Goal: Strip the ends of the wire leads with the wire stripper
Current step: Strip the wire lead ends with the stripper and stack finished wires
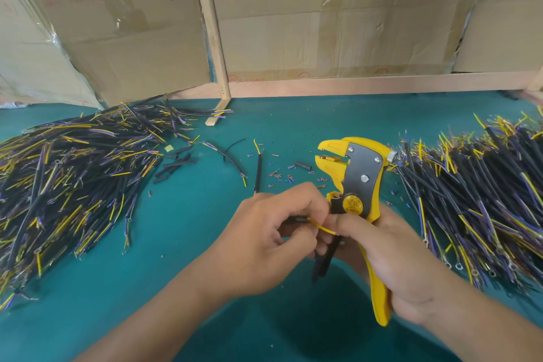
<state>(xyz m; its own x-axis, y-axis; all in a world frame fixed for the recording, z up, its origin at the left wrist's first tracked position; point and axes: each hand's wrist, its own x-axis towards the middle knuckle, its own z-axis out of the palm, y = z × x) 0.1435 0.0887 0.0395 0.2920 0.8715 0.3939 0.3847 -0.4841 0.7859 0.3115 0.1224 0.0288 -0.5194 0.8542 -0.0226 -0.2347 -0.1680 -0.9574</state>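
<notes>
Both hands meet low over the green table [182,214]. Her or his right hand [390,261] is wrapped round the yellow handles of the wire stripper [357,185] — its head points up and away, jaws parted. Curled fingers of the left hand [264,241] pinch a black lead [296,219], and its thin yellow wire [321,228] runs across to the right thumb. Large piles of leads lie on either side — one at left [67,185], one at right [484,200] — with loose cut bits [282,173] between them. Cardboard boxes [323,23] stand behind.
</notes>
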